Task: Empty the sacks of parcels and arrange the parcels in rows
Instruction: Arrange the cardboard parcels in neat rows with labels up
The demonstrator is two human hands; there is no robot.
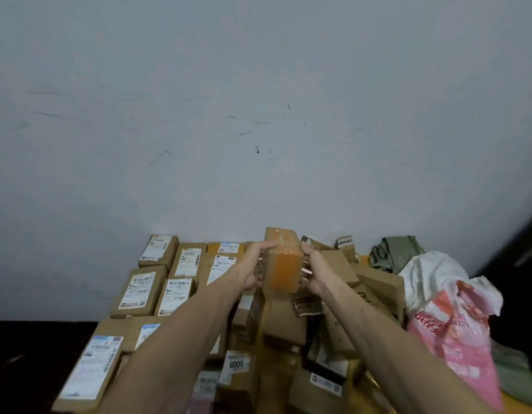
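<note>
L hand [254,271] & R hand [312,271] are gripping the orange-taped parcel [284,264] betw. them, fingers [266,245] curling round its sides, holding it over labelled rows [142,289].

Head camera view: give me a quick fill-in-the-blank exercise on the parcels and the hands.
1. The left hand and right hand hold a taped parcel whose near end is ____.
2. The rowed parcels, labels up, lie on the ____ side.
3. The pink-and-white sack lies ____ of the jumbled pile.
Missing words: orange; left; right.
</note>
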